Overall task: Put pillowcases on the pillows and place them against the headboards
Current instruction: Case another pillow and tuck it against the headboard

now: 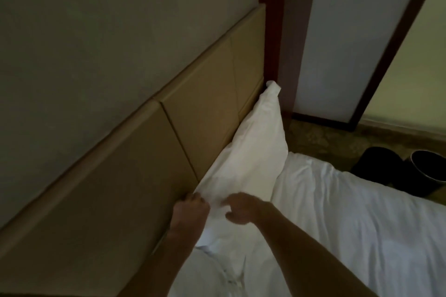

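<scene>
Nearest, the left hand (190, 210) gripped the near corner of the cased pillow (251, 152), seemingly to seat it against the headboard (200, 113); the right hand (241, 211) lay on it, whether grasping I cannot tell; beyond, the pillow leaned along the headboard, atop the bed (362, 224).

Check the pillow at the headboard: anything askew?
Slightly. The pillow leans on the headboard, far corner poking up, and its near end, by the left hand, lies slack and rumpled. No damage shows.

White pillow (251, 149), tan headboard (135, 152), black bins (424, 171).
</scene>
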Motion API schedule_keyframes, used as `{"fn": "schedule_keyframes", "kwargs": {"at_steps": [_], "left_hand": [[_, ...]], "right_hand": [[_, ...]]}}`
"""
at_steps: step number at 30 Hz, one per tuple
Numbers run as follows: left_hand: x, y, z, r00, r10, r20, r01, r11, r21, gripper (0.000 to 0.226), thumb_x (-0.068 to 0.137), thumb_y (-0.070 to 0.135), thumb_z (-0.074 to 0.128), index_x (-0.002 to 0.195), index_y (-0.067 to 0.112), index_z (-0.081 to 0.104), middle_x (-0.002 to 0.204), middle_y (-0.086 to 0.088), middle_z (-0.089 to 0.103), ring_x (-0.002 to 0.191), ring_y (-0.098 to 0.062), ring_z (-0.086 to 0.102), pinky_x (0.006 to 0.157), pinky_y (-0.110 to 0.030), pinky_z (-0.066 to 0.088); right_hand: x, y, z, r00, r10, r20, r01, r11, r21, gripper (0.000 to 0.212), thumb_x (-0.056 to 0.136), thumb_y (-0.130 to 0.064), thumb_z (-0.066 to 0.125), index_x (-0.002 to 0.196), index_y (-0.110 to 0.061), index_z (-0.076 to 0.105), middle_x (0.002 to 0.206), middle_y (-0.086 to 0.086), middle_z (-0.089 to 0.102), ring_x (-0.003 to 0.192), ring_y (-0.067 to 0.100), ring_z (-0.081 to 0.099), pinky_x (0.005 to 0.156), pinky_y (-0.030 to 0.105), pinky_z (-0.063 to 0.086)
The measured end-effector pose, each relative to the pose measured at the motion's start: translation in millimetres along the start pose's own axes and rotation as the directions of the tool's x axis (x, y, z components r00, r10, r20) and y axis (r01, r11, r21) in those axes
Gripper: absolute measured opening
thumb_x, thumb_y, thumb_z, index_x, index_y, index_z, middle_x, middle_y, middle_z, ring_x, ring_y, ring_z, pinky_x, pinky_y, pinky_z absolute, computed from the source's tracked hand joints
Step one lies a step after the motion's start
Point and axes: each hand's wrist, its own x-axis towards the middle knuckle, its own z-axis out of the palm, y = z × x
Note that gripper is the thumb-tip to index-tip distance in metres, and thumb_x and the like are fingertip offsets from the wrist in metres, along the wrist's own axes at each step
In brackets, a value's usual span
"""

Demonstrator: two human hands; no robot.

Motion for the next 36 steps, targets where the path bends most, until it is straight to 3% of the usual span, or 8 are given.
{"fn": "schedule_keyframes", "kwargs": {"at_steps": [2, 5, 7, 9, 14, 22, 28, 36], "left_hand": [[-11, -5, -3, 0.999, -0.032, 0.027, 0.032, 0.999, 0.01, 0.031, 0.047, 0.016, 0.094, 0.063, 0.017, 0.068, 0.06, -0.003, 0.063, 0.049, -0.018, 0.061, 0.041, -0.026, 0.045], [-39, -1, -34, 0.99, -0.062, 0.13, 0.053, 0.996, 0.067, 0.011, 0.078, 0.02, 0.076, 0.086, 0.019, 0.069, 0.082, -0.001, 0.07, 0.073, -0.018, 0.069, 0.057, -0.028, 0.05], [-47, 6, -52, 0.993, -0.081, 0.083, 0.067, 0.985, 0.158, 0.019, 0.094, 0.021, 0.053, 0.111, 0.022, 0.062, 0.109, 0.002, 0.067, 0.1, -0.017, 0.066, 0.073, -0.029, 0.047], [-51, 23, -68, 0.994, -0.086, 0.068, 0.075, 0.987, 0.143, 0.024, 0.096, 0.023, 0.048, 0.118, 0.023, 0.057, 0.117, 0.001, 0.063, 0.107, -0.018, 0.062, 0.078, -0.031, 0.046], [-96, 87, -100, 0.985, -0.173, 0.03, 0.17, 0.983, 0.075, 0.032, 0.096, 0.036, 0.041, 0.122, 0.021, 0.053, 0.122, -0.005, 0.058, 0.11, -0.025, 0.058, 0.085, -0.039, 0.046], [-231, 175, -112, 0.915, -0.399, 0.066, 0.4, 0.917, -0.001, 0.049, 0.095, 0.048, 0.041, 0.135, 0.021, 0.048, 0.134, -0.009, 0.053, 0.122, -0.028, 0.05, 0.099, -0.044, 0.037], [-326, 212, -99, 0.842, -0.514, 0.162, 0.536, 0.831, -0.149, 0.06, 0.092, 0.059, 0.043, 0.138, 0.021, 0.046, 0.136, -0.009, 0.052, 0.125, -0.028, 0.049, 0.102, -0.046, 0.035], [-434, 223, -67, 0.82, -0.559, 0.124, 0.572, 0.8, -0.183, 0.061, 0.09, 0.061, 0.044, 0.137, 0.022, 0.047, 0.135, -0.008, 0.052, 0.125, -0.028, 0.049, 0.104, -0.047, 0.034]], "right_hand": [[-30, -4, -15, 0.972, 0.08, 0.22, -0.103, 0.99, 0.097, 0.035, 0.092, -0.024, 0.051, 0.121, -0.009, 0.065, 0.133, 0.011, 0.058, 0.123, 0.029, 0.055, 0.104, 0.039, 0.046], [-80, 14, -33, 0.978, 0.19, 0.085, -0.201, 0.968, 0.15, 0.045, 0.095, -0.034, 0.048, 0.138, -0.023, 0.051, 0.146, 0.001, 0.046, 0.136, 0.022, 0.041, 0.112, 0.038, 0.035], [-118, 25, -49, 0.98, 0.199, 0.01, -0.198, 0.966, 0.165, 0.046, 0.097, -0.037, 0.047, 0.142, -0.026, 0.046, 0.149, -0.002, 0.043, 0.138, 0.019, 0.038, 0.114, 0.035, 0.032], [-154, 39, -61, 0.977, 0.214, -0.006, -0.208, 0.958, 0.195, 0.046, 0.098, -0.039, 0.047, 0.142, -0.026, 0.046, 0.148, -0.001, 0.043, 0.136, 0.02, 0.039, 0.113, 0.034, 0.032], [-247, 78, -76, 0.979, 0.195, -0.053, -0.186, 0.971, 0.148, 0.046, 0.099, -0.04, 0.046, 0.143, -0.027, 0.045, 0.15, 0.0, 0.042, 0.136, 0.02, 0.039, 0.113, 0.033, 0.031], [-368, 100, -48, 0.997, 0.048, 0.057, -0.048, 0.999, 0.006, 0.056, 0.1, -0.04, 0.047, 0.151, -0.025, 0.032, 0.155, 0.003, 0.035, 0.14, 0.023, 0.035, 0.115, 0.036, 0.03], [-418, 45, -20, 0.984, -0.04, 0.171, 0.061, 0.991, -0.117, 0.062, 0.097, -0.048, 0.047, 0.153, -0.025, 0.028, 0.158, 0.003, 0.031, 0.142, 0.025, 0.033, 0.115, 0.04, 0.03], [-493, -12, 11, 0.996, -0.035, 0.085, 0.042, 0.996, -0.077, 0.064, 0.096, -0.055, 0.047, 0.15, -0.023, 0.035, 0.158, 0.002, 0.031, 0.143, 0.022, 0.032, 0.116, 0.036, 0.027]]}}
